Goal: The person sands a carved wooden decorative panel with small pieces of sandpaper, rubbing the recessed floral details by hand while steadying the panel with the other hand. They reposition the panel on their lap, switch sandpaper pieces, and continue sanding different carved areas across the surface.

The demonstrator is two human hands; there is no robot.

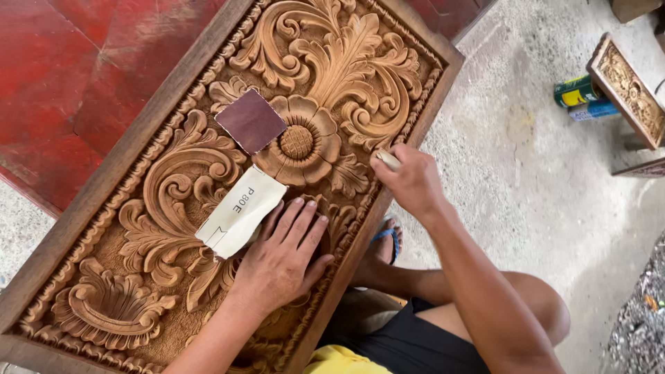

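Left hand [282, 255] flat on carved panel [125, 228], fingertips touching folded paper sheet [240, 211] just beyond. Sandpaper square [251, 120] further beyond that sheet, beside central flower carving [299, 142]. Right hand [410, 181] at panel's right edge, right of flower, pinching small folded piece [388, 159]. Two cans [583, 99] and second small panel [629, 88] on floor, well right of right hand.

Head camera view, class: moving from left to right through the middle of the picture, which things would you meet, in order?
Red painted surface → rectangular carved wooden panel with flower and leaf relief → left hand pressed flat on the carving → right hand pinching a small folded sandpaper piece → grey concrete floor → small carved wooden frame.
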